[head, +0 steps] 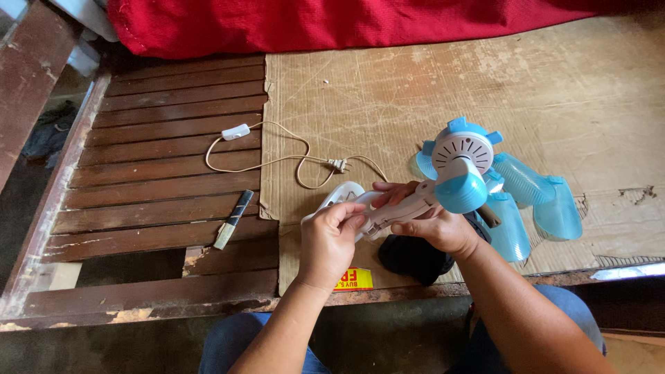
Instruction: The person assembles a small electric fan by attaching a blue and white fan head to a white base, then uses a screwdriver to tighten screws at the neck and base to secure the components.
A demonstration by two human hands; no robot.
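A small white and light-blue electric fan (pixel 463 166) lies tilted over a sheet of worn cardboard (pixel 388 90), its translucent blue blades (pixel 533 197) spread to the right. My right hand (pixel 433 225) is shut around the fan's white neck just below the blue motor housing. My left hand (pixel 331 239) grips the fan's white base (pixel 341 194) at its lower end. The fan's cream power cord (pixel 277 161) runs left across the cardboard to an inline switch (pixel 235 131), with the plug (pixel 338 165) lying near the fan base.
A paintbrush (pixel 233 219) lies on the dark wooden slats (pixel 159 173) at left. A black cloth (pixel 414 256) sits under my right hand. Red fabric (pixel 312 24) covers the far edge. My knees in blue jeans (pixel 228 339) are below.
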